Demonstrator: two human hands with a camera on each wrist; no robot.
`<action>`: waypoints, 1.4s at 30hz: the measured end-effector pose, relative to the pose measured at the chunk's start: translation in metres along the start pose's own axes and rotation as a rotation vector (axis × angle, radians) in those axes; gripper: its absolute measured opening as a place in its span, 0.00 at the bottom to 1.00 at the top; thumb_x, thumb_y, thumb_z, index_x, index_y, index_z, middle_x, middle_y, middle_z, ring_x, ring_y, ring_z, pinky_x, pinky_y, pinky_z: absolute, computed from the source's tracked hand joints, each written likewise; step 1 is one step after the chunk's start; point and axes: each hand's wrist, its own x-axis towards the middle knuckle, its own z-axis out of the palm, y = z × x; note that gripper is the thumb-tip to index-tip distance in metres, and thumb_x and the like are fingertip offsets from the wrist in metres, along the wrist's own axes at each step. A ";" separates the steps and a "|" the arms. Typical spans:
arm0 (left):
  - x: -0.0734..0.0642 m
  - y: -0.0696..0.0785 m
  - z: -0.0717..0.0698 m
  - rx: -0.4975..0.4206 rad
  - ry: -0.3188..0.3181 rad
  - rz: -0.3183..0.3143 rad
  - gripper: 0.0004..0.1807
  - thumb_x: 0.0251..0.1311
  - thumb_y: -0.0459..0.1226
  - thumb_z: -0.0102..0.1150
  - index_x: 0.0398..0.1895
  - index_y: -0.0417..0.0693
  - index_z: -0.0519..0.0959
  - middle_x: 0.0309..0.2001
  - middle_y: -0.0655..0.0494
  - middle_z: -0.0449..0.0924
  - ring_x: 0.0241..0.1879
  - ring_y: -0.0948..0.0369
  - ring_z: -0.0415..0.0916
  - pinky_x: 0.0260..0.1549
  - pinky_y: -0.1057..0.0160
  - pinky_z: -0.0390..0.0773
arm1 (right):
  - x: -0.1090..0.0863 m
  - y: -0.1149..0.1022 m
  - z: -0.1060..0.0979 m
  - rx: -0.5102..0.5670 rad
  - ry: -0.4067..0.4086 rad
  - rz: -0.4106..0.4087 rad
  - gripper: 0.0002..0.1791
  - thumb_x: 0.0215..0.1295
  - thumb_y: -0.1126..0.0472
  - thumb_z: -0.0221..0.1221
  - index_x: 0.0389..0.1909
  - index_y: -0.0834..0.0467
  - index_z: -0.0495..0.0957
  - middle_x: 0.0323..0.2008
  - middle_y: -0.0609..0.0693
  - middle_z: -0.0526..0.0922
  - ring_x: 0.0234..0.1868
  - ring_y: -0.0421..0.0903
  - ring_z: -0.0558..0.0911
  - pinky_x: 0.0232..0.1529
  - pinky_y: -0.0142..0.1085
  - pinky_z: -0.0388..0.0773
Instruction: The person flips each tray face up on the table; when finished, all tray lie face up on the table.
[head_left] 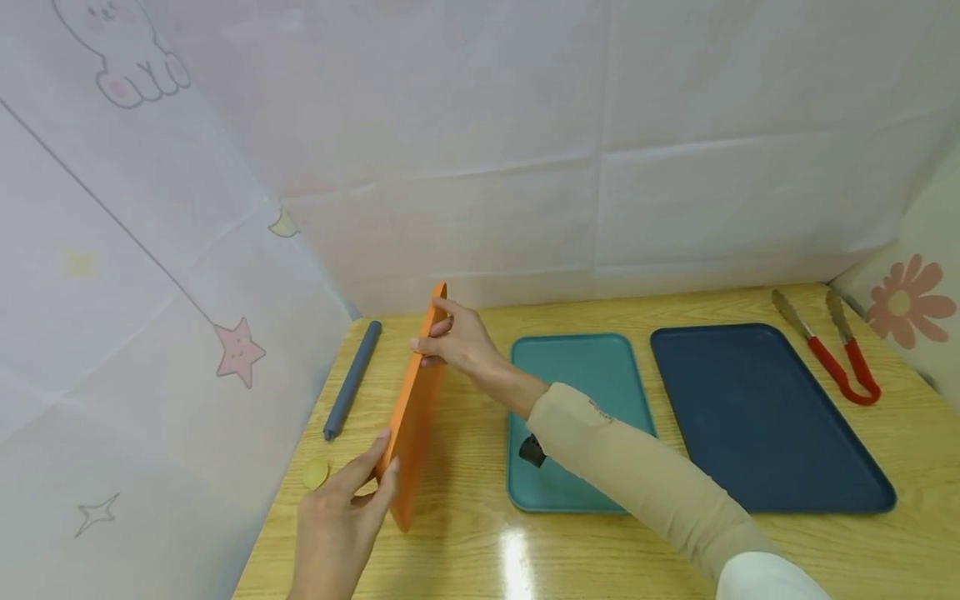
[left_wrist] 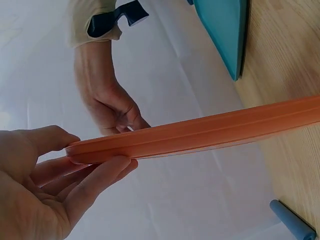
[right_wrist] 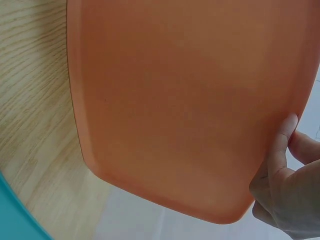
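An orange tray (head_left: 411,417) is tipped up on its long side, so the head view catches it nearly edge-on. My left hand (head_left: 341,508) pinches its near corner between thumb and fingers. Farther along the upper edge, my right hand (head_left: 468,342) grips the rim, as the right wrist view also shows with the tray's broad face (right_wrist: 185,110) toward that camera. In the left wrist view, the tray's edge (left_wrist: 200,132) runs from the left fingertips across to the right side. The right forearm reaches over a teal tray (head_left: 577,358) lying flat.
Left of the orange tray lie a blue-grey rolled tube (head_left: 352,379) and a small yellow disc (head_left: 316,472). A navy tray (head_left: 765,417) lies flat at the right, with red-handled tongs (head_left: 840,358) beyond it. A fabric wall (head_left: 487,208) stands behind the wooden table (head_left: 480,550).
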 end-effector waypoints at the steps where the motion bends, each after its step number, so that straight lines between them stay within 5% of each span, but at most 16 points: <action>1: 0.000 0.000 0.000 -0.002 0.006 -0.013 0.23 0.42 0.20 0.70 0.46 0.37 0.84 0.35 0.45 0.86 0.27 0.54 0.84 0.19 0.77 0.77 | 0.000 0.000 0.000 0.002 -0.001 0.000 0.46 0.56 0.74 0.66 0.74 0.57 0.56 0.36 0.55 0.71 0.26 0.49 0.83 0.40 0.48 0.83; 10: 0.003 -0.003 -0.006 0.013 0.051 -0.103 0.19 0.44 0.20 0.69 0.44 0.34 0.84 0.36 0.43 0.86 0.25 0.51 0.84 0.18 0.77 0.76 | 0.003 0.006 -0.007 -0.009 -0.026 -0.004 0.38 0.67 0.63 0.59 0.75 0.57 0.52 0.46 0.64 0.80 0.39 0.62 0.84 0.36 0.42 0.84; 19: 0.006 -0.007 -0.016 -0.032 0.023 -0.415 0.17 0.55 0.26 0.66 0.50 0.38 0.82 0.38 0.41 0.85 0.27 0.81 0.78 0.21 0.76 0.78 | 0.008 0.054 -0.029 -0.200 -0.038 0.140 0.32 0.72 0.60 0.54 0.73 0.63 0.55 0.55 0.66 0.77 0.43 0.56 0.84 0.42 0.42 0.83; 25: 0.010 -0.010 -0.023 -0.140 0.008 -0.584 0.16 0.60 0.31 0.63 0.52 0.38 0.81 0.43 0.38 0.83 0.26 0.77 0.80 0.22 0.72 0.80 | 0.006 0.091 -0.034 -0.349 -0.070 0.243 0.31 0.72 0.60 0.54 0.71 0.68 0.58 0.57 0.66 0.74 0.48 0.60 0.82 0.46 0.46 0.81; 34: 0.015 -0.018 -0.032 -0.280 0.006 -0.827 0.20 0.60 0.39 0.65 0.53 0.38 0.81 0.52 0.48 0.81 0.30 0.68 0.84 0.26 0.63 0.83 | 0.003 0.112 -0.031 -0.473 -0.117 0.280 0.31 0.70 0.62 0.55 0.68 0.73 0.59 0.41 0.65 0.82 0.37 0.62 0.84 0.41 0.46 0.83; 42: 0.016 -0.023 -0.038 -0.339 0.000 -0.893 0.22 0.60 0.40 0.65 0.55 0.38 0.80 0.56 0.40 0.76 0.31 0.65 0.84 0.28 0.61 0.83 | 0.001 0.117 -0.033 -0.445 -0.112 0.291 0.33 0.65 0.71 0.57 0.67 0.77 0.56 0.28 0.70 0.83 0.33 0.63 0.84 0.35 0.46 0.84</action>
